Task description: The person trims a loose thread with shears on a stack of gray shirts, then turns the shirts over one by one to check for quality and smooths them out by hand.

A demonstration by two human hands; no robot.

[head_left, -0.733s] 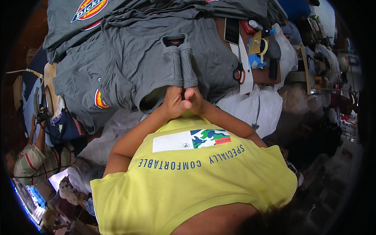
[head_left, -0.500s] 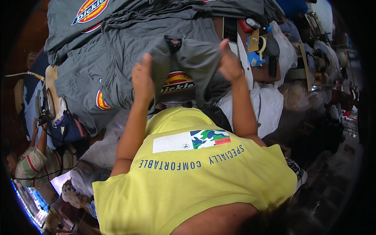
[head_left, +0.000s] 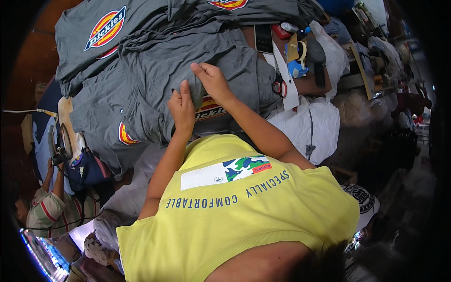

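Observation:
My left hand (head_left: pixel 182 107) and my right hand (head_left: pixel 214 83) are close together over a grey T-shirt (head_left: pixel 244 91) with a red and yellow print. Both have their fingers curled in and thumbs up, gripping grey cloth. My right hand is a little farther away, and the curled fingers hide most of the pinched cloth. Under and around them more grey shirts (head_left: pixel 155 61) lie spread and overlapping, with similar oval prints. The part of the T-shirt nearest my body is partly hidden by my forearms.
Right of the shirts are red-handled scissors (head_left: pixel 280 88), a black phone (head_left: pixel 263 39), a white strip (head_left: pixel 290 94) and a tape roll (head_left: pixel 303 50). White plastic (head_left: pixel 317 127) bulges along the near right. At left, a co-worker's hands (head_left: pixel 55 171) are beside an iron (head_left: pixel 65 136).
My hands, apart at the collar's two sides before, have come together. The right hand moved left, and the collar and its label no longer show. The view has shifted slightly.

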